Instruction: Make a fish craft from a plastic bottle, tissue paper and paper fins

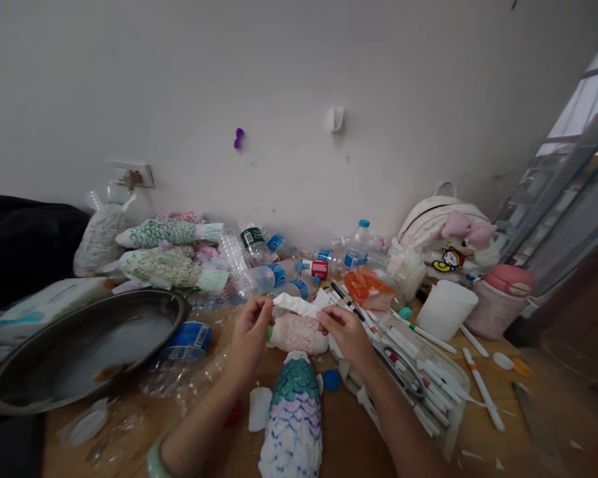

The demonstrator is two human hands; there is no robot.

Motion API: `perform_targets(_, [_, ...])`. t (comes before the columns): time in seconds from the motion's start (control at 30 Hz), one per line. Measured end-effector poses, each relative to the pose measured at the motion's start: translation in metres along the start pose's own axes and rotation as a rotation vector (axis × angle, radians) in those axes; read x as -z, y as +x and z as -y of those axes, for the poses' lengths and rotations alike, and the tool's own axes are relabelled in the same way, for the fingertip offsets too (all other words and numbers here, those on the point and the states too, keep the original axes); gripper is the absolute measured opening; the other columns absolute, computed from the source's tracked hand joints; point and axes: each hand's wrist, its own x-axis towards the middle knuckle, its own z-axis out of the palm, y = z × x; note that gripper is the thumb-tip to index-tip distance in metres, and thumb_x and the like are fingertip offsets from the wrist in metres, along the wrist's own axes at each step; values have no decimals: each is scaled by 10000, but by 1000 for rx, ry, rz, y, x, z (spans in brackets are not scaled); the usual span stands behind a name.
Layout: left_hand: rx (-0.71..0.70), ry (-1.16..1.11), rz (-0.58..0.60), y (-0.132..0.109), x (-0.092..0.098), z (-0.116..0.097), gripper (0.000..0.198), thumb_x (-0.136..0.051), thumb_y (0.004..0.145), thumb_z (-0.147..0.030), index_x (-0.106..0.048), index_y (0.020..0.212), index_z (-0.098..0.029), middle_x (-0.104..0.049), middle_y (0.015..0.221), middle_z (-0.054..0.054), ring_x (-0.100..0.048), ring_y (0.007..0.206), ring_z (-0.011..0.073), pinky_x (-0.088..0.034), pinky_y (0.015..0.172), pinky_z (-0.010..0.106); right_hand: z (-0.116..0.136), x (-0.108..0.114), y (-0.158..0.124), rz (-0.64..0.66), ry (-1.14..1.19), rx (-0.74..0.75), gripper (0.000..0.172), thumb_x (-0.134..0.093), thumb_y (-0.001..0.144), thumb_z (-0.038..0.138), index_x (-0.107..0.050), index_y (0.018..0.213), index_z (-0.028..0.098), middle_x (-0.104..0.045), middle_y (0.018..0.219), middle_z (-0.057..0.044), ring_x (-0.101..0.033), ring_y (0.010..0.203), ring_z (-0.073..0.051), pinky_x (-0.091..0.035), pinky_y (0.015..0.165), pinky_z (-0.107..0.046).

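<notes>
Both my hands hold a small white paper-wrapped bottle with faint red scale marks, lying crosswise over the table. My left hand pinches its left end, where a green cap shows. My right hand grips the right end with curled fingers. Just below them lies a larger bottle fish drawn with green, purple and blue scales. A blue cap rests beside it.
A dark metal pan sits at left. Finished bottle fish and several plastic bottles pile up against the wall. Several marker pens and scissors lie at right, near a white cup, a pink flask and a backpack.
</notes>
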Motion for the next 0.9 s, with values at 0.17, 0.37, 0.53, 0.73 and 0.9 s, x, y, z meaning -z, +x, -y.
perform_targets(0.17, [105,-107,77,4,2,0,541,-243,774,-623,-507,615,-179,-473,484,-8,-438,496,132,-346,507,260,0,4,0,-36,-13,19,288,-566,716,437,-590,618,168,-563,534,-1,-505,544,-139,-397,547,-249])
perform_targets(0.37, [171,56,138,5,2,-2,520,-382,704,-668,-492,560,-180,-497,476,-9,-448,490,139,-348,508,265,0,6,-3,29,-101,46,241,-537,748,362,-597,628,161,-570,555,4,-503,564,-130,-378,574,-241])
perform_targets(0.53, [20,187,194,0,2,0,544,-325,765,-639,-516,539,-182,-555,552,21,-484,547,149,-363,553,266,-1,4,-2,3,-92,16,253,-554,729,371,-600,593,163,-568,526,4,-491,534,-126,-374,558,-246])
perform_targets(0.73, [23,218,338,6,4,6,480,-447,725,-594,-562,530,-170,-499,471,-6,-441,492,130,-331,515,245,3,6,2,-122,184,-119,286,-650,611,441,-604,573,161,-556,499,8,-490,503,-124,-391,534,-253])
perform_targets(0.9, [-17,215,466,7,2,5,392,-508,719,-507,-609,548,-170,-495,492,-10,-439,515,124,-332,522,236,-2,10,8,-247,294,-209,335,-693,530,467,-566,519,157,-528,472,23,-446,459,-95,-346,497,-235])
